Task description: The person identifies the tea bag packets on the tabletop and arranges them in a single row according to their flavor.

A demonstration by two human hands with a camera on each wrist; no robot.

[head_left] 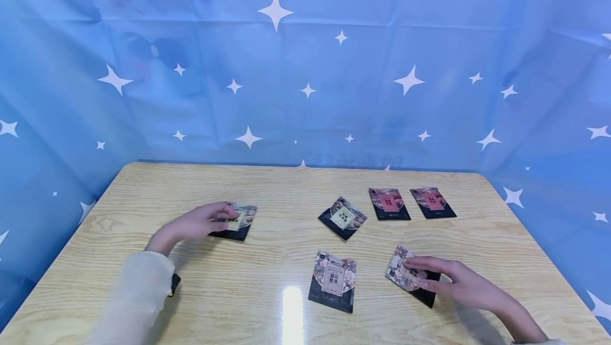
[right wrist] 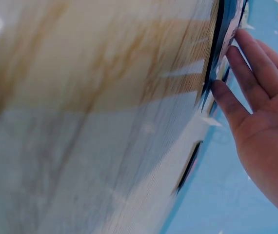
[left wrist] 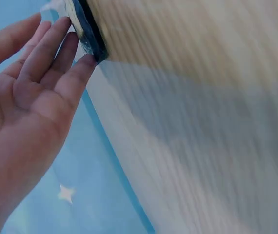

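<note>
At the left of the table my left hand (head_left: 198,222) lies over a dark sachet with a pale yellow label (head_left: 245,219), hiding part of it. In the left wrist view the fingers are nearly straight, their tips against the edge of that sachet (left wrist: 91,34). On the near right, my right hand (head_left: 446,277) rests on a tilted floral sachet with a dark base (head_left: 401,271). The right wrist view has its extended fingertips touching the sachet's surface (right wrist: 227,36). Both thumbs stand away from the sachets in the wrist views.
A floral sachet (head_left: 331,281) lies at the near middle, with a yellow-labelled sachet (head_left: 342,219) turned at an angle behind it. Two red-labelled sachets (head_left: 389,204) lie side by side at the back right. A blue star-patterned curtain (head_left: 305,90) borders the wooden table (head_left: 229,286).
</note>
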